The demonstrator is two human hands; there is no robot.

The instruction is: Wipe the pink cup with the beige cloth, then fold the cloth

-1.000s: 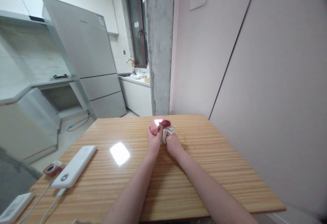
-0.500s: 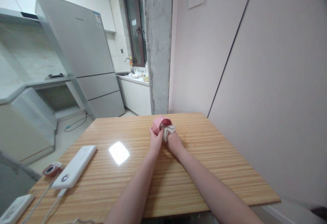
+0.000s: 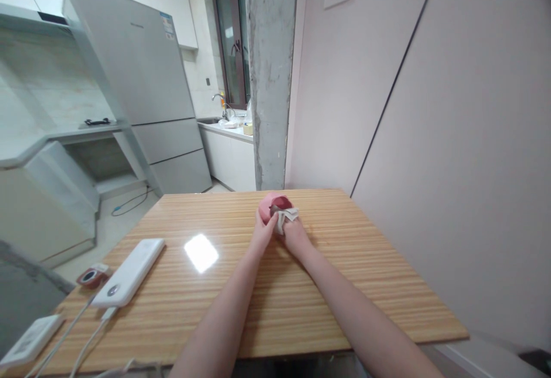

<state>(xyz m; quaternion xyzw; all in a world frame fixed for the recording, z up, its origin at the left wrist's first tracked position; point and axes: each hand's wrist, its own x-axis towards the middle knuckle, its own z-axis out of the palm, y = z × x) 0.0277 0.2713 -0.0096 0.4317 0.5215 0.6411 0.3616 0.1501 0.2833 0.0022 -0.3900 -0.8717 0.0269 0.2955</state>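
Nearest, a small white device (image 3: 30, 340) lay at the bench's (image 3: 301, 309) left front corner, with white cables (image 3: 81, 332) running up to a white power bank (image 3: 129, 273) and a small red-and-black item (image 3: 91, 276) just beside it. Farther along, both forearms met near the bench's far edge. The left hand (image 3: 263, 232) was closed around a pink cup (image 3: 270, 208), gripping its side. The right hand (image 3: 294, 236), touching the left, was closed on a crumpled pale cloth (image 3: 286, 217) pressed against the cup's dark red opening. Beyond stood a rough concrete pillar (image 3: 271, 73), a grey refrigerator (image 3: 146, 85), and a distant sink counter (image 3: 226, 128).
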